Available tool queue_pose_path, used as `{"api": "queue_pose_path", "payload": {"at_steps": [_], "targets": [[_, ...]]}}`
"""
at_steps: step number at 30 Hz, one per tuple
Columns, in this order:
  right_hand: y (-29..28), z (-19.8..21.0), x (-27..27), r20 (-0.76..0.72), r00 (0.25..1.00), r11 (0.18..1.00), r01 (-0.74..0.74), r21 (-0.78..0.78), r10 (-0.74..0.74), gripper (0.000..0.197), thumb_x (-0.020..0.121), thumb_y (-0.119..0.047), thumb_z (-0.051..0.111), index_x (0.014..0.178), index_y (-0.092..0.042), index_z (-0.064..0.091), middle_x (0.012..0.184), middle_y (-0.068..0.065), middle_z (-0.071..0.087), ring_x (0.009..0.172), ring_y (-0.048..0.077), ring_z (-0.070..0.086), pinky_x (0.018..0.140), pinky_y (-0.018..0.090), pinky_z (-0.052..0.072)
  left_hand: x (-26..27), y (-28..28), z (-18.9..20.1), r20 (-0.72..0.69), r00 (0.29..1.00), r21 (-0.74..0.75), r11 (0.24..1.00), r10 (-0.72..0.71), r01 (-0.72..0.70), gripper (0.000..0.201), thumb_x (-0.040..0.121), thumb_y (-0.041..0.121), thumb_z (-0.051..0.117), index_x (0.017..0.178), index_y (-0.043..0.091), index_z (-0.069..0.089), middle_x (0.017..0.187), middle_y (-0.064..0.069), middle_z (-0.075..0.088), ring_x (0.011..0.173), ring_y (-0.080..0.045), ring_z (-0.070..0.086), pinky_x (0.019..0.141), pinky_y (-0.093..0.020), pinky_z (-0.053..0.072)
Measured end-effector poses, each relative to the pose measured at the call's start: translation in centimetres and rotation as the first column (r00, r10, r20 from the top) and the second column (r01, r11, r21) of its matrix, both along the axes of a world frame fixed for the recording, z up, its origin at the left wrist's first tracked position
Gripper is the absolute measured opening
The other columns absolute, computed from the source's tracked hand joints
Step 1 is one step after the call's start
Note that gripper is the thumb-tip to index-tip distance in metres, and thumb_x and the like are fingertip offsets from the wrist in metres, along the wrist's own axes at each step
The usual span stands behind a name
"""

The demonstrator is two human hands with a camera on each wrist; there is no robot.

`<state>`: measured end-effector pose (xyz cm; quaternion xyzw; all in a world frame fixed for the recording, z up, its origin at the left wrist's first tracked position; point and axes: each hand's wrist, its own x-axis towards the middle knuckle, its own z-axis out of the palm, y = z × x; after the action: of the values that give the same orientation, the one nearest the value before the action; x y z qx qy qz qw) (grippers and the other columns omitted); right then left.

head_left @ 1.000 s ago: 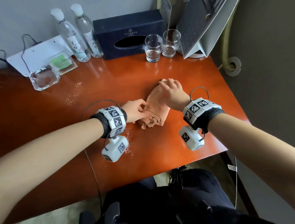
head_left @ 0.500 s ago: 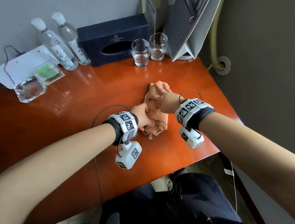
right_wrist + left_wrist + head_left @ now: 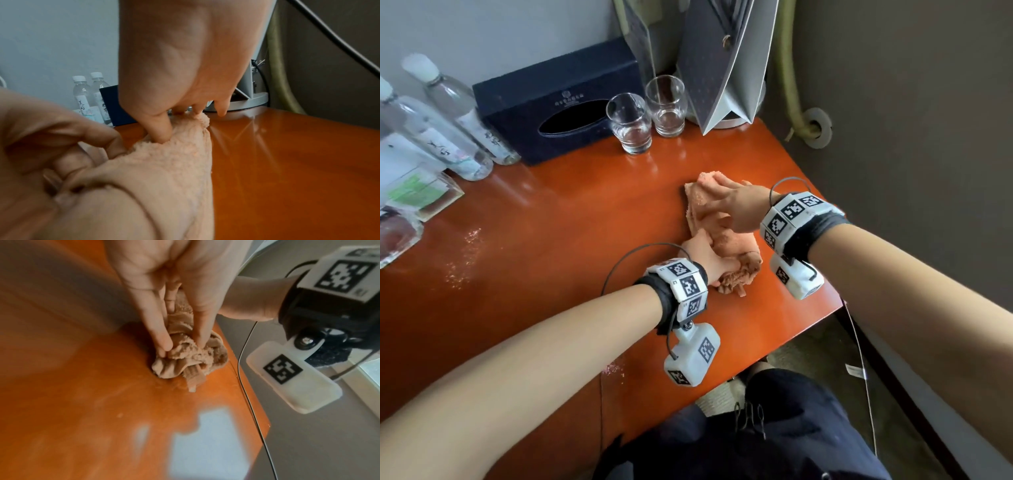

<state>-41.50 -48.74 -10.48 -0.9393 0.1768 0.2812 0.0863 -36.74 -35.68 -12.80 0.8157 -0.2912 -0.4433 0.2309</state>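
From the head camera, a crumpled peach terry cloth [image 3: 736, 246] lies on the glossy orange-red wooden table [image 3: 551, 267] near its right edge, stretched between the two hands. The left hand [image 3: 702, 255] has the near, bunched end and the right hand [image 3: 739, 205] covers the far end. This looks like gathering or wringing the cloth into a wad for wiping. Pale scattered crumbs [image 3: 462, 253] lie well to the left.

Along the back stand two clear drinking glasses [image 3: 629, 123] that look empty. Beside them are a dark navy tissue box [image 3: 558, 102] with no tissue showing in its slot and two clear plastic bottles [image 3: 448, 137] holding clear liquid.

From the left wrist, the left thumb and fingers [image 3: 162, 340] close narrowly on the gathered folds of the cloth [image 3: 185, 356], pinning them against the table so the end cannot slip.

From the right wrist, the right thumb [image 3: 162, 134] digs into the cloth [image 3: 174, 170] while the fingertips hook its far edge, nipping a ridge between them.
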Motion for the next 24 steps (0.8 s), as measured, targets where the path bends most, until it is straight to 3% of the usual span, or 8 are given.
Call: {"api": "queue_pose_path", "payload": {"at_steps": [2,6,9,11,15,17,20,24], "targets": [[-0.4,0.0,-0.2,-0.002,1.0,0.999,-0.029,-0.016,0.029,0.06,0.095,-0.016,0.039,0.142,-0.049,0.023,0.158,-0.008,-0.014,0.146,0.021,-0.012,0.114,0.054,0.019,-0.9,-0.7,-0.1,0.023,1.0,-0.016,1.0,-0.001,0.002,0.053,0.069,0.031,0.079,0.107,0.009,0.049,0.103,-0.01,0.065,0.079,-0.027,0.069,0.063,-0.034,0.059],[-0.2,0.1,-0.8,0.049,0.999,0.999,0.015,0.029,-0.017,0.058,0.095,-0.012,0.039,0.142,-0.045,0.03,0.158,-0.008,-0.01,0.147,0.021,-0.01,0.116,0.051,0.019,-1.2,-1.3,0.3,0.034,0.999,0.009,0.999,-0.041,0.04,0.061,0.073,0.033,0.077,0.119,0.006,0.047,0.099,-0.005,0.061,0.077,-0.024,0.067,0.051,-0.025,0.055],[0.8,0.9,-1.7,0.271,0.941,0.965,0.143,0.218,-0.201,0.05,0.094,-0.003,0.04,0.141,-0.021,0.044,0.158,0.004,0.015,0.147,0.022,0.004,0.116,0.028,0.006,-0.6,-0.9,0.3,-0.026,0.997,0.0,0.997,-0.077,0.077,0.059,0.076,0.032,0.076,0.117,0.007,0.042,0.104,-0.012,0.06,0.071,-0.027,0.068,0.058,-0.036,0.059],[1.5,1.2,-2.7,0.38,0.85,0.912,0.243,0.33,-0.364,0.052,0.089,0.006,0.04,0.135,-0.016,0.052,0.153,0.006,0.029,0.146,0.019,0.014,0.113,0.02,0.006,0.2,-0.3,0.4,-0.05,0.986,-0.026,0.987,-0.161,0.16,0.056,0.077,0.035,0.074,0.113,0.009,0.04,0.097,-0.013,0.062,0.068,-0.025,0.066,0.059,-0.038,0.059],[2.7,0.3,-4.1,0.425,0.751,0.86,0.397,0.32,-0.505,0.052,0.083,0.001,0.048,0.132,-0.016,0.052,0.147,0.006,0.039,0.137,0.024,0.03,0.111,0.03,0.022,2.7,0.1,1.8,0.107,0.934,-0.058,0.936,-0.34,0.348,0.036,0.082,0.031,0.068,0.106,0.014,0.047,0.085,-0.006,0.064,0.075,-0.025,0.066,0.067,-0.034,0.054],[3.5,-0.1,-4.4,0.387,0.745,0.839,0.463,0.285,-0.543,0.052,0.086,-0.012,0.052,0.137,-0.018,0.044,0.145,0.005,0.038,0.132,0.027,0.034,0.107,0.033,0.029,4.3,-0.8,2.4,0.338,0.866,-0.066,0.909,-0.368,0.412,0.028,0.086,0.022,0.061,0.109,0.01,0.052,0.095,-0.008,0.066,0.09,-0.027,0.064,0.078,-0.031,0.049],[5.2,-0.8,-4.5,0.356,0.772,0.85,0.488,0.197,-0.526,0.054,0.091,-0.027,0.052,0.141,-0.018,0.036,0.146,0.001,0.032,0.127,0.027,0.033,0.1,0.035,0.036,5.8,-2.7,3.1,0.6,0.685,-0.036,0.841,-0.413,0.539,0.041,0.088,0.02,0.057,0.124,0.004,0.045,0.123,-0.012,0.053,0.109,-0.029,0.055,0.09,-0.038,0.046],[7.0,-2.3,-4.6,0.374,0.834,0.888,0.457,-0.056,-0.406,0.059,0.092,-0.042,0.043,0.143,-0.016,0.03,0.149,0.001,0.027,0.122,0.028,0.038,0.092,0.04,0.04,6.5,-4.4,2.7,0.575,0.503,0.187,0.702,-0.645,0.687,0.083,0.085,0.028,0.063,0.148,0.006,0.013,0.156,-0.014,0.011,0.144,-0.029,0.016,0.114,-0.042,0.027]]}}
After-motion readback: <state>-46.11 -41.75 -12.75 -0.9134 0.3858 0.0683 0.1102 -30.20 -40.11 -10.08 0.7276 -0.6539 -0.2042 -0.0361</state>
